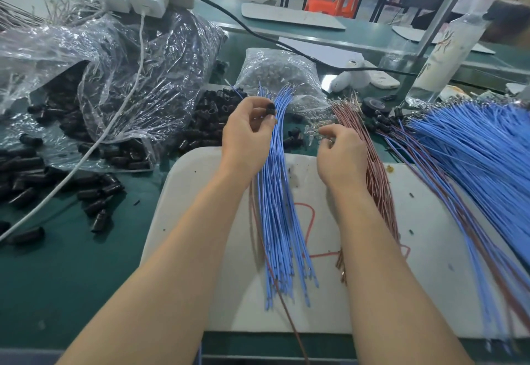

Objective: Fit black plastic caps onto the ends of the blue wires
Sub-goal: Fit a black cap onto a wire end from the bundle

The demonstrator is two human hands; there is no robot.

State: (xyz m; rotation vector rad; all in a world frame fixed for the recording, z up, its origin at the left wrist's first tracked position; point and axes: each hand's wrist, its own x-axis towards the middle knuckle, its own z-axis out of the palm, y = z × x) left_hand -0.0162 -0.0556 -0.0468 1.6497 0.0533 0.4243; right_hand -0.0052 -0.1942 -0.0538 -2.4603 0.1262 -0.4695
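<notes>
Your left hand [249, 129] is raised over the far end of a bundle of blue wires [276, 207]. Its thumb and fingertips are curled round a black cap [269, 108]. The cap sits at the very tips of your fingers, pinched there, touching or just beside the upper part of the wires. A second dark piece shows just below it at the thumb, too small to make out.

Your right hand [341, 153] is lower and to the right, apart from the cap. Its fingers curl inward by some small clear parts [312, 129]; whether they grip anything cannot be told.

The blue wires lie fanned lengthwise on a white board [430, 221], between your two forearms. Brown wires [378, 186] lie beneath your right hand. A heap of loose caps [206, 123] sits on the green table [86, 278] just left of your left hand, beside a clear bag [137, 77] spilling more. A larger blue bundle [473, 149] spreads at the far right.
</notes>
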